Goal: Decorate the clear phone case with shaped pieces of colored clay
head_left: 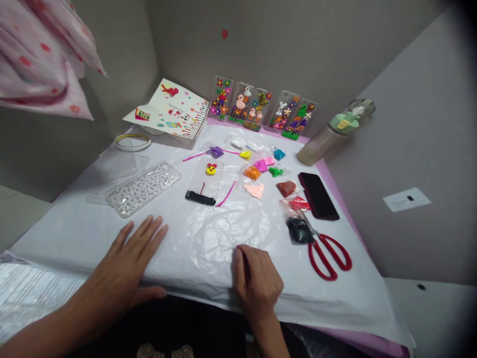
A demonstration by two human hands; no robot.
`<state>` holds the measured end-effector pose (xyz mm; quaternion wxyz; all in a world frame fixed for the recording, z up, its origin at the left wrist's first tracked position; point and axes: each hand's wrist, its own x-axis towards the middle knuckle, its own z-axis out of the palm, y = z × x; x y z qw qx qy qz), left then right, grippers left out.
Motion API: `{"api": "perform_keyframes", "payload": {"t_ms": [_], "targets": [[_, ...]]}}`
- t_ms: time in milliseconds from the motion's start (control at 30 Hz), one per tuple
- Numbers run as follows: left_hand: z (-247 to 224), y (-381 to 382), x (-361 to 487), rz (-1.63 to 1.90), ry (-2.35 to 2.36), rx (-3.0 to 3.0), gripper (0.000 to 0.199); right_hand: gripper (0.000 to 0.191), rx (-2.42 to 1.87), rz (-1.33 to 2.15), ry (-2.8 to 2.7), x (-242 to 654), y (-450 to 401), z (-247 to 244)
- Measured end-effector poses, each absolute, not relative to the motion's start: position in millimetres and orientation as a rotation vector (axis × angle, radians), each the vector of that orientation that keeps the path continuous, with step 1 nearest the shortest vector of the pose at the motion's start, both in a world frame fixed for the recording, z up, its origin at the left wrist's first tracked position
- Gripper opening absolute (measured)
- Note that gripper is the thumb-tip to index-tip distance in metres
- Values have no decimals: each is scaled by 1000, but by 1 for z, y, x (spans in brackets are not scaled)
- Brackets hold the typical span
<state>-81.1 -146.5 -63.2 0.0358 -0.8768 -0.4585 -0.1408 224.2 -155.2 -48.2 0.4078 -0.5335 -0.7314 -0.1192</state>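
My left hand [130, 258] lies on the white sheet [197, 248] with fingers stretched out, just below a clear case with a cracked-glass pattern [143, 189]. My right hand [257, 278] rests near the front edge, fingers curled and thumb pressed to the index finger. A speck of red shows at its fingertips, too small to name. Ahead of both hands lies a clear phone case [203, 184]. It bears a yellow clay face [211, 169] with red on top, a black clay band [200, 198] and a short reddish-brown strip [202, 188]. A thin pink strip [226, 194] lies beside it.
Several clay packets [252, 172] spread right of the case, with a black packet [300, 230] by red-handled scissors [330, 256]. A phone [318, 195] and a leaning bottle [326, 141] stand right. Decorated cases [240, 103], a drawing pad [175, 109] and a tape roll [132, 141] lie behind.
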Motion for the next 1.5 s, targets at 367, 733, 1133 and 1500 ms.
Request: {"api": "perform_keyframes", "payload": {"t_ms": [367, 733, 1133, 1500], "targets": [[-65, -145, -87, -395, -1343, -2741, 102, 11, -1348, -295, -1840, 224, -156, -49], [-57, -141, -97, -377, -1311, -2783, 95, 10, -1339, -311, -1834, 224, -155, -49], [-59, -139, -101, -438, -1379, -2789, 93, 9, -1340, -303, -1839, 224, -156, -48], [-57, -143, -101, -427, -1379, -2794, 99, 10, -1331, -295, -1841, 224, -156, -50]]}}
